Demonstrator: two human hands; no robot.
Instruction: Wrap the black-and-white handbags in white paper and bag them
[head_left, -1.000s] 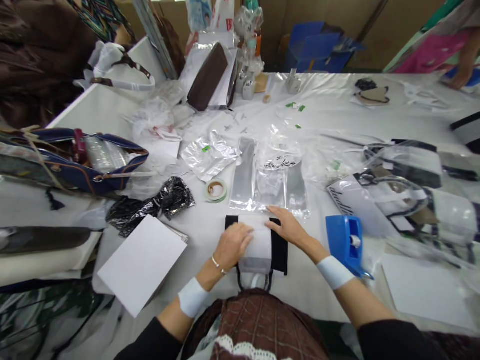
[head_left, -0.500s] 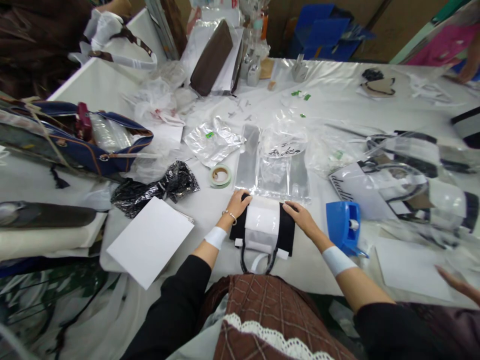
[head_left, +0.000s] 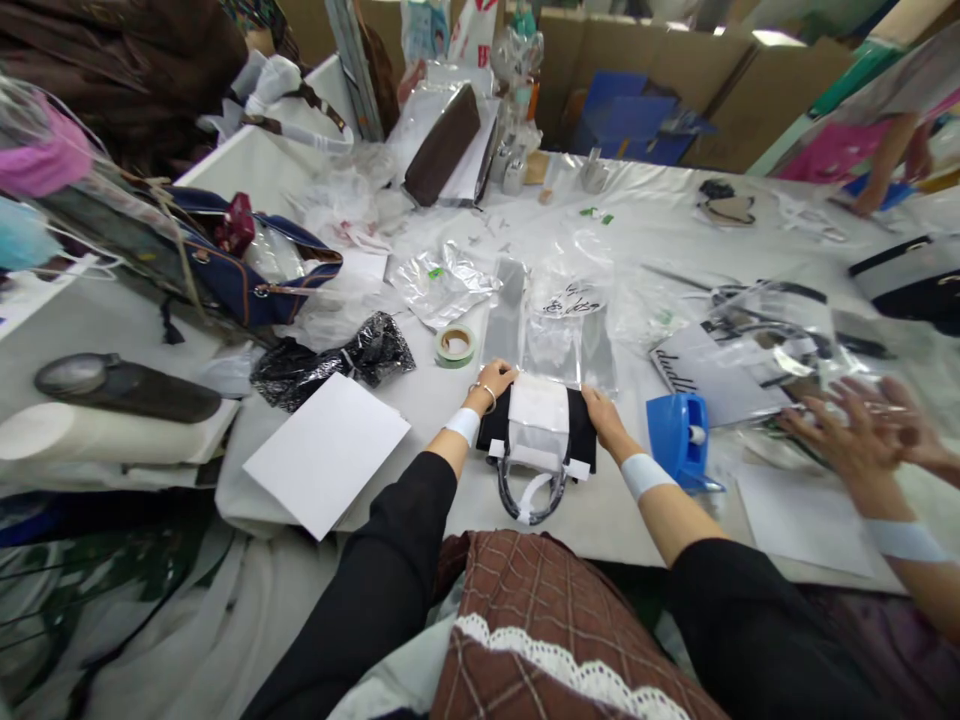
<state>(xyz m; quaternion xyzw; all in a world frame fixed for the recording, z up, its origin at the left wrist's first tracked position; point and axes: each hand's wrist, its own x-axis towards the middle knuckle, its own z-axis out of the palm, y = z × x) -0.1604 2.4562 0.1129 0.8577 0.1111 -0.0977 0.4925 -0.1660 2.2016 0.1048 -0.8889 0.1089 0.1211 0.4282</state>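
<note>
Left hand: the left hand (head_left: 496, 381) lay curled over the far left corner of the small bag (head_left: 541, 433), fingers bent onto its black edge; whether they pinched it could not be told.
Right hand: the right hand (head_left: 602, 415) rested flat and open-fingered against the bag's right side, touching the black panel.
Bag: a small, flat, rectangular bag, black cloth at both sides with a white centre panel under glossy clear film, lay near the table's (head_left: 600, 520) near edge, straight ahead of the person. Its thin dark loop handles (head_left: 531, 495) curled toward the near edge.
Plastic: clear, shiny cellophane sleeves (head_left: 551, 330) lay just beyond the bag, crinkled and reflective, one with black script.
Tape: a flat, round tape roll (head_left: 455, 345) sat left of the sleeves; a blue, blocky plastic tape dispenser (head_left: 679, 438) stood just right of the right hand.
Left side: a stiff white card sheet (head_left: 327, 452) lay toward the near left corner, beside a crumpled black glossy wrapper (head_left: 334, 360).
Crowding: another person's two hands (head_left: 862, 430), blurred, reached over plastic-wrapped goods at the right edge.
</note>
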